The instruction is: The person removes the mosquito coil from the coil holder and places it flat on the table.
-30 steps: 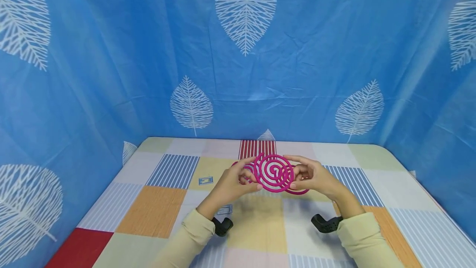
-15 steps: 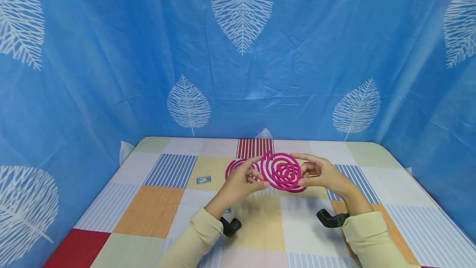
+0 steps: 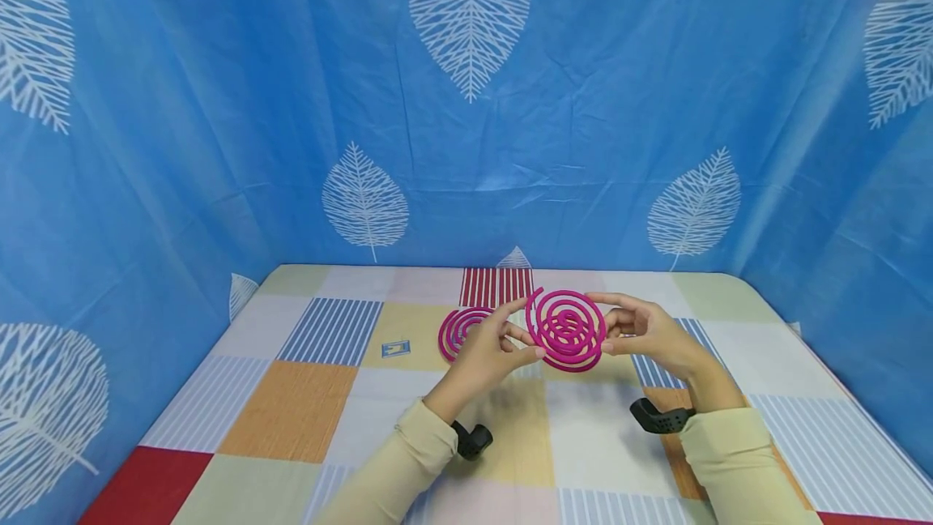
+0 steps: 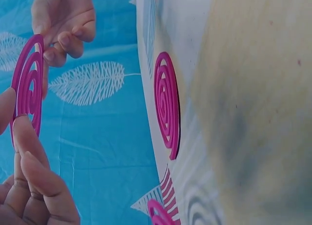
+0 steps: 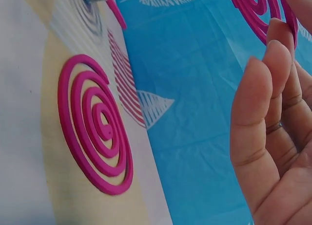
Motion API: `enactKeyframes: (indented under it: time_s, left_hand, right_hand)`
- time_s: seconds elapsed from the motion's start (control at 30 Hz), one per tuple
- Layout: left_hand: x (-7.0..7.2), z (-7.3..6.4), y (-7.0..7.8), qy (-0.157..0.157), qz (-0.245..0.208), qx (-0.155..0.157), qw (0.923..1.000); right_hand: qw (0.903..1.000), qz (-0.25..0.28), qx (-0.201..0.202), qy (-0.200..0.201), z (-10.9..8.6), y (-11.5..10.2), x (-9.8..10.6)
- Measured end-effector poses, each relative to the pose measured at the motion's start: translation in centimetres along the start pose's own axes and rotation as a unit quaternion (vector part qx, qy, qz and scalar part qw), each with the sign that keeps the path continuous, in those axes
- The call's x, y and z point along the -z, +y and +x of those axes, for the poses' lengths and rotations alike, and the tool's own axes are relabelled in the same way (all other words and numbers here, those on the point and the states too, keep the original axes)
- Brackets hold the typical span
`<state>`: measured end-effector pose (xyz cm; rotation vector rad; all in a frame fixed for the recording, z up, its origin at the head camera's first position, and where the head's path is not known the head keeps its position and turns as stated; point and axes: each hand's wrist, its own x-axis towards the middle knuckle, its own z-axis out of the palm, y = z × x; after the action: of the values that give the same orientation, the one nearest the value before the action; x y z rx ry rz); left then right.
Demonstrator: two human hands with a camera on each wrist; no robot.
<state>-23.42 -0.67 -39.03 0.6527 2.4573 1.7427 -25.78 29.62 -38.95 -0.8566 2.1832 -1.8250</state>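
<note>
The left hand [image 3: 487, 355] and right hand [image 3: 653, 337] each pinch an edge of one pink spiral [image 3: 566, 321] above the tabletop [image 3: 586, 444]; a second spiral [image 5: 104, 130] lies flat there, a third spiral [image 3: 442, 336] partly behind the left hand.

No text, label, brand or number can be read in any of the three views. A small blue rectangular print [image 3: 396, 348] stands on the patchwork cloth [image 3: 291, 411], on a yellow patch in the head view; it is too small to make out as letters or as a sign.
</note>
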Motion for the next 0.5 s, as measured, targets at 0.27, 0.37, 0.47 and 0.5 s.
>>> enactKeyframes:
  time_s: [0.27,0.37,0.47,0.5]
  left_hand:
    - [-1.3,0.7,0.1,0.004,-0.019,0.005,0.9998]
    - [-1.8,1.1,0.1,0.008,-0.022,0.008,0.9997]
    - [-2.4,1.4,-0.1,0.012,-0.026,0.009,0.9995]
    - [-2.6,1.5,-0.1,0.013,-0.029,0.008,0.9994]
  right_hand:
    - [1.0,0.008,0.004,0.0,-0.7,0.2,1.1]
    - [0.9998,0.019,0.003,-0.001,-0.9,0.4,1.6]
    - [0.9996,0.027,-0.001,0.0,-1.2,0.7,2.0]
    - [0.9996,0.029,-0.001,-0.001,-1.3,0.8,2.1]
